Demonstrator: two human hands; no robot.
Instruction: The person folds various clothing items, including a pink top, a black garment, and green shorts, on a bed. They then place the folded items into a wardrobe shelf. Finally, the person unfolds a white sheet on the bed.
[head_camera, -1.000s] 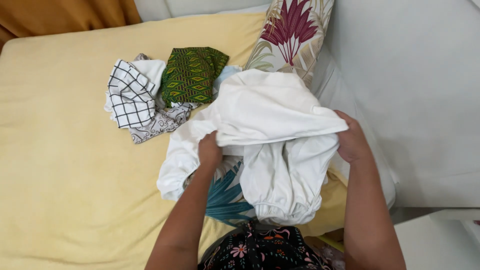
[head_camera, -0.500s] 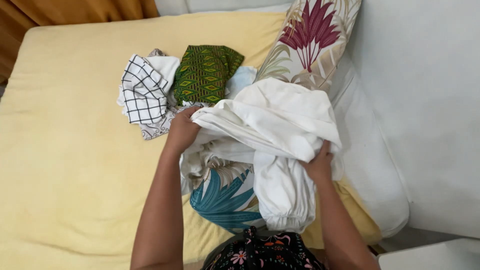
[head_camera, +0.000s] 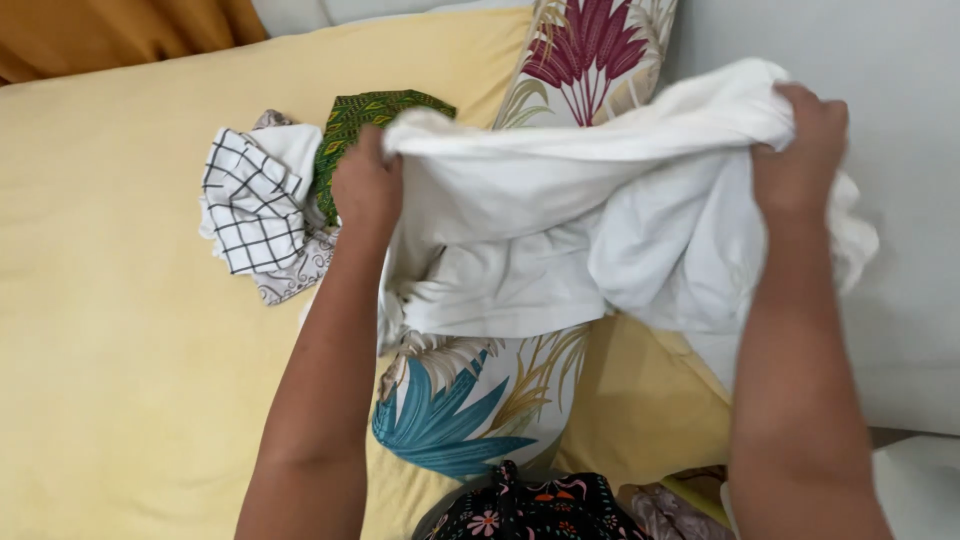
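Note:
A white garment (head_camera: 560, 230) hangs stretched between both my hands above the bed. My left hand (head_camera: 366, 187) grips its upper left edge. My right hand (head_camera: 800, 150) grips its upper right edge, near the wall. The cloth sags in loose folds below the held edge and hides part of a leaf-patterned pillow (head_camera: 590, 45) behind it.
A yellow sheet (head_camera: 120, 330) covers the bed. To the left of my left hand lie a black-and-white checked cloth (head_camera: 245, 200), a green patterned cloth (head_camera: 350, 125) and a grey patterned cloth (head_camera: 295, 275). A cushion with a blue leaf print (head_camera: 450, 420) lies below the garment. A white wall (head_camera: 900, 60) stands right.
Both hands have lifted the white garment off the bed and pulled apart, spreading it wide. My right hand has risen from low on the cloth to its top edge.

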